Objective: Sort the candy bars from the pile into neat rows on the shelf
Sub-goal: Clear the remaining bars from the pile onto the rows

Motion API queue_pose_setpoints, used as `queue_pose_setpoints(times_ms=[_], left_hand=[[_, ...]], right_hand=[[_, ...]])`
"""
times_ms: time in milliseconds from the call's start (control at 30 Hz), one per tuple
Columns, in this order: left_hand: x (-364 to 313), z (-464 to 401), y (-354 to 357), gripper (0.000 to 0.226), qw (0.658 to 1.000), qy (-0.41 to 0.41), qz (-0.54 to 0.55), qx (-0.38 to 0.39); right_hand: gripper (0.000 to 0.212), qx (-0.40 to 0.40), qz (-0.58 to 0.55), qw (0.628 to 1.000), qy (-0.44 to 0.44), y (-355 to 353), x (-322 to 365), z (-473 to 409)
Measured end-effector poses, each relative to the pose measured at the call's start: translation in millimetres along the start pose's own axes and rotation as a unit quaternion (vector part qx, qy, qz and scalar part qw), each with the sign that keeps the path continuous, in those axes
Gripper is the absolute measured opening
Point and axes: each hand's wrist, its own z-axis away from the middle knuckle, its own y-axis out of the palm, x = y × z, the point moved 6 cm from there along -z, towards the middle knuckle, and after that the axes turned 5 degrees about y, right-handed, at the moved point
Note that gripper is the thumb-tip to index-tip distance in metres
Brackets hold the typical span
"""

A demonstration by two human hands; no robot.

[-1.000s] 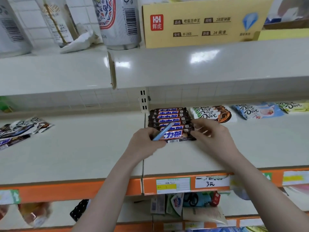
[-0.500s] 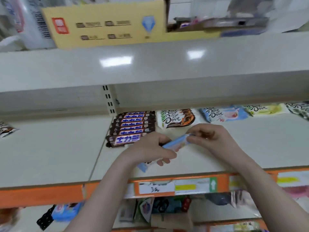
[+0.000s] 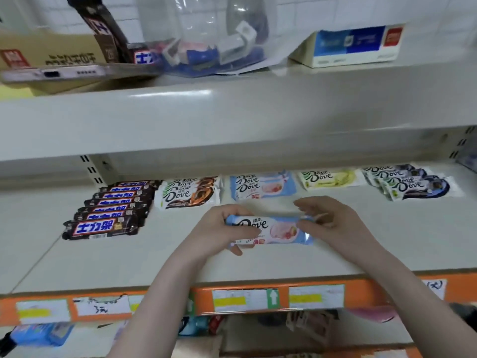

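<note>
Dove bar (image 3: pixel 271 229), blue wrapper, is pinched at its ends by the left hand (image 3: pixel 219 228) and right hand (image 3: pixel 333 220), just in front of the blue Dove row (image 3: pixel 260 186). Its long axis runs left-right, logo upright. Risk: released crooked, it probably overlaps the brown Dove row (image 3: pixel 188 193).

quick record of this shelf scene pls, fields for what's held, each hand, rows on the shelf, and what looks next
held: blue Dove bar, above the shelf
left hand: grips the bar's left end
right hand: pinches its right end
rows, left to right: Snickers row, brown Dove, blue Dove row, yellow Dove, dark Dove
next, likely: bar goes onto the blue Dove row just behind it
</note>
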Motion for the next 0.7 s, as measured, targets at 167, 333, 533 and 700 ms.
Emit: queue_pose_setpoints(times_ms=[167,333,533,700], left_hand=[[0.4,-2.1,13.9,0.013,1.000,-0.016,0.009,-0.010],[5.7,-2.0,20.7,0.016,0.997,-0.013,0.047,-0.063],[19.6,2.8,13.7,0.017,0.978,-0.013,0.076,-0.195],[12.6,21.2,0.2,0.027,0.884,0.031,-0.364,-0.292]], right_hand=[[0.043,0.045,0.258,0.947,-0.184,5.6,17.7,5.0],[0.044,0.068,0.413,0.869,-0.265,15.4,19.6,-0.2],[0.039,0.016,0.476,0.789,-0.388,28.1,32.5,-14.3],[0.043,-0.006,0.491,0.783,-0.382,29.9,34.6,-43.2]])
